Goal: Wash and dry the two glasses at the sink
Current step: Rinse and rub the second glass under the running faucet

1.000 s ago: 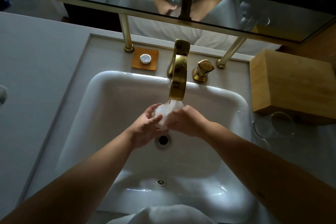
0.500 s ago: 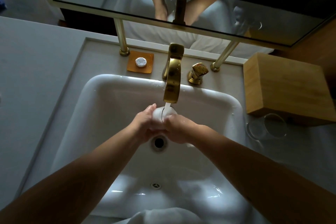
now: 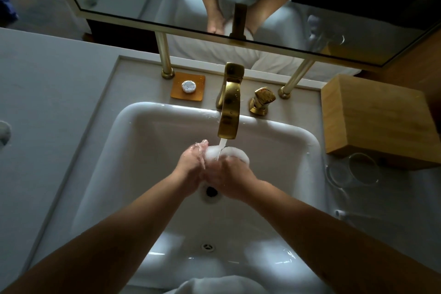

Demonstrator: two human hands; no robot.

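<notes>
both hands (image 3: 192,164) (image 3: 230,178) grip a clear, water-frothed glass (image 3: 229,156) under the running gold faucet (image 3: 230,107), over the white sink (image 3: 143,141). second clear glass (image 3: 353,169) lies on its side on the counter (image 3: 47,93).

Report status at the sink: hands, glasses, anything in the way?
Both hands, left and right, grip one glass under the running faucet. Second glass waits on the counter by the wooden box. Nothing in the way.
</notes>
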